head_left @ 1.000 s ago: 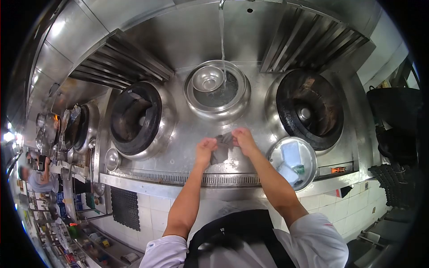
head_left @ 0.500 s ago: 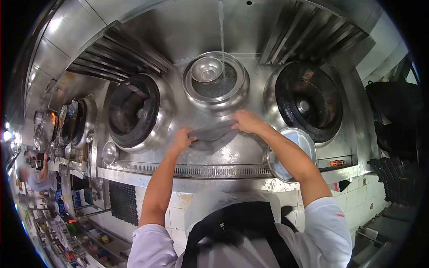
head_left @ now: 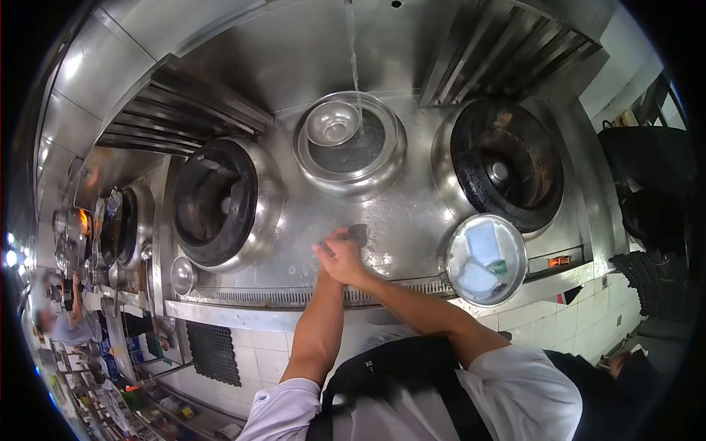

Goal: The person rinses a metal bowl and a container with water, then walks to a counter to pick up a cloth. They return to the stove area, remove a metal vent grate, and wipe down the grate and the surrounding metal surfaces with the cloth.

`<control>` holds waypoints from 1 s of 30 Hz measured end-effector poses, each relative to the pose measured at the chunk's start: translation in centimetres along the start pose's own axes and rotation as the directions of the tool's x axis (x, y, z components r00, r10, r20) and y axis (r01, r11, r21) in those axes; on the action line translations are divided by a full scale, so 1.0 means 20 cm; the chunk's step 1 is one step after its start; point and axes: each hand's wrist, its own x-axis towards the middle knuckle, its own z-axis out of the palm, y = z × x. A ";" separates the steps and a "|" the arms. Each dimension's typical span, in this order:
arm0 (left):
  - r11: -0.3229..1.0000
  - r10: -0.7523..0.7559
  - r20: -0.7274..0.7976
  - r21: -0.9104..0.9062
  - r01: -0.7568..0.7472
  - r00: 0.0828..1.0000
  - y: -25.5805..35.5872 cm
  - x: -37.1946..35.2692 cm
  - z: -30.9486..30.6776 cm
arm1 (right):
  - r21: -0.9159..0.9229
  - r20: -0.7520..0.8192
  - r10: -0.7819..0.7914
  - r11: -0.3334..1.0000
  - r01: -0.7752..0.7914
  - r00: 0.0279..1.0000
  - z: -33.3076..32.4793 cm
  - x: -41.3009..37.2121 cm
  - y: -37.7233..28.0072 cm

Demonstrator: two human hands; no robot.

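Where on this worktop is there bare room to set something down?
The steel worktop, wet in places, has two bare patches: one between the left burner and the hands, another between the grey cloth and the metal bowl. It is crowded around the hands, and where the bowl sits beside the right burner.

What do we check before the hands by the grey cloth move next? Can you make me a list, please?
1. Hands uncrossed: not ok; the right hand crosses over the left hand.
2. Firm grip on the grey cloth: cannot tell; the hands hide how it is held.
3. No flame at the left wok burner or right wok burner: ok; none shows.
4. Water stream falling inside the metal basin: ok; it lands beside the metal bowl.
5. Metal pan away from the hands: ok; it sits apart, with light-blue pads inside.
6. Steel countertop dry: not ok; wet patches show.
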 end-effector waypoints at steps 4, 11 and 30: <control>0.996 0.004 -0.059 0.091 0.002 0.998 0.02 0.00 -0.02 | -0.125 0.142 0.121 0.987 -0.104 0.982 -0.02 0.10 0.10; 0.907 -0.063 -0.793 0.208 0.366 0.606 0.01 0.00 0.67 | -0.289 0.149 0.369 0.904 -0.316 0.918 -0.05 0.20 0.51; 0.618 0.175 -0.439 0.746 0.248 0.881 0.38 0.06 1.20 | 0.592 0.547 0.094 0.658 -0.464 0.832 -0.45 0.37 0.21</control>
